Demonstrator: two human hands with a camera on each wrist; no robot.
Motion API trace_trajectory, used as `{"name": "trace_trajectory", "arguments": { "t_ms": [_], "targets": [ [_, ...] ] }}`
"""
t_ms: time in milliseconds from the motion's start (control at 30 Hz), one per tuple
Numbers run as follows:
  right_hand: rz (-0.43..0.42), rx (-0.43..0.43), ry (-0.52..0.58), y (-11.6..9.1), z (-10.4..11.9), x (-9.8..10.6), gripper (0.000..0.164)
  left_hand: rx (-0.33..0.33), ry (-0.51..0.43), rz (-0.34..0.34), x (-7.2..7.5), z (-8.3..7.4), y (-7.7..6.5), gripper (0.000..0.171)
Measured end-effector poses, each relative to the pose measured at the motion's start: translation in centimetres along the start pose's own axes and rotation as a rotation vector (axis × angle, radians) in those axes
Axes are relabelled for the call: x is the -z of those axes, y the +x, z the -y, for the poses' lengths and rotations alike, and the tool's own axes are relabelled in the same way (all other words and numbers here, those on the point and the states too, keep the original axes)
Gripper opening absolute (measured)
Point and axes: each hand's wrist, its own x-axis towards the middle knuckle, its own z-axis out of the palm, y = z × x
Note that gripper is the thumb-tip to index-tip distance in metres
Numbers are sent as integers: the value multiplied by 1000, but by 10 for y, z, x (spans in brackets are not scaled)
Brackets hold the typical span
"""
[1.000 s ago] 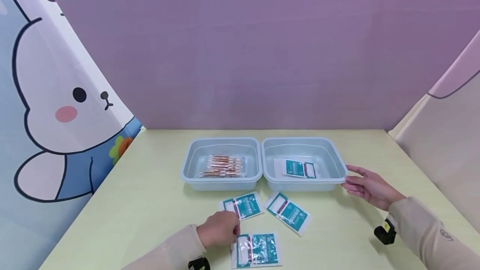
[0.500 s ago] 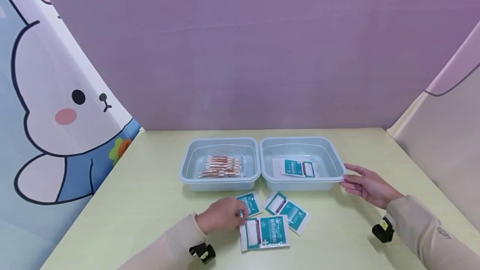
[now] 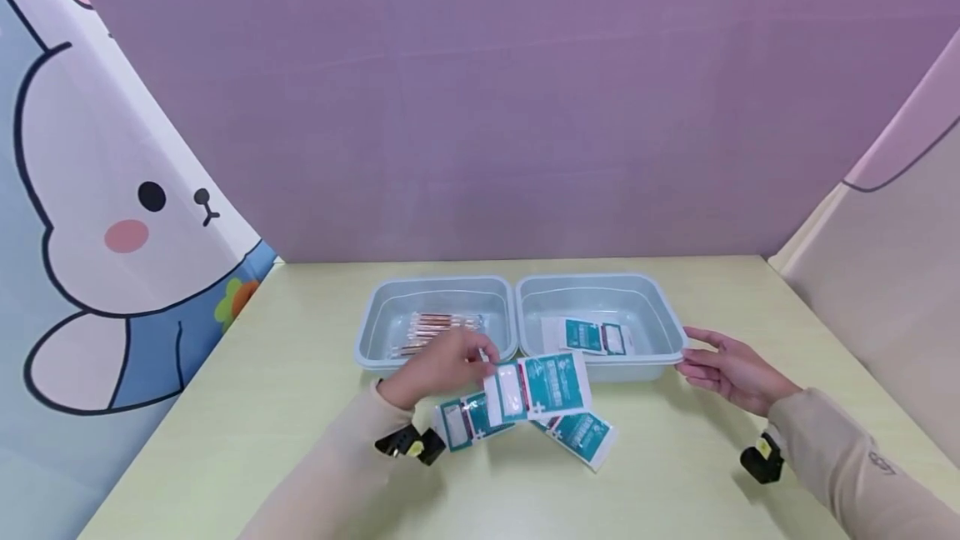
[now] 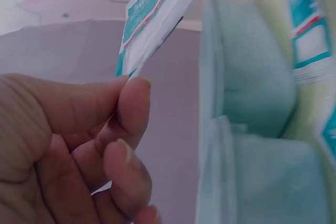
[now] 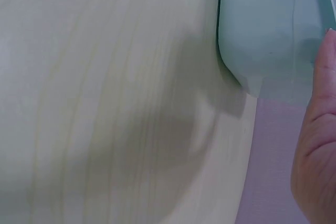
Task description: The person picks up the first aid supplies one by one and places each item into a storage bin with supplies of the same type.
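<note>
My left hand (image 3: 442,365) pinches a flat teal-and-white dressing packet (image 3: 543,390) by its left edge, between thumb and index finger. Raised off the table, this packet overlaps the right bin's front-left corner in the head view; the left wrist view shows it tilted. Below it on the table lie two similar packets, one at left (image 3: 459,425) and one at right (image 3: 588,438), both partly covered. My right hand (image 3: 735,375) holds the right corner of the right light-blue plastic bin (image 3: 637,371), with thumb and fingers at its rim. Inside that bin lies teal-and-white packaging (image 3: 592,336).
Beside it stands a matching left bin (image 3: 420,294) containing a bundle of wrapped brown swabs (image 3: 431,325), partly behind my left hand. Both bins rest on a pale yellow table (image 3: 315,332). A purple backdrop (image 3: 480,107) rises behind.
My left hand has lifted the nearest packet off the table and carried it forward and right, towards the right bin. My right hand stays at the bin's corner.
</note>
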Motion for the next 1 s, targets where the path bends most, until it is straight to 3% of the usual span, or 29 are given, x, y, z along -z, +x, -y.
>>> {"name": "trace_trajectory", "arguments": {
  "t_ms": [233, 567, 800, 1000],
  "targets": [
    [-7, 2, -9, 0, 1, -2, 25, 117, -96, 10, 26, -4, 23, 7],
    [-10, -5, -1, -3, 1, -2, 24, 140, -137, -11, 64, -20, 60, 11],
    [-19, 2, -13, -5, 0, -3, 24, 133, -121, -40, 74, -29, 83, 13],
    [-30, -11, -11, -8, 1, -6, 25, 145, -135, -45, 73, -32, 100, 13]
  ]
}}
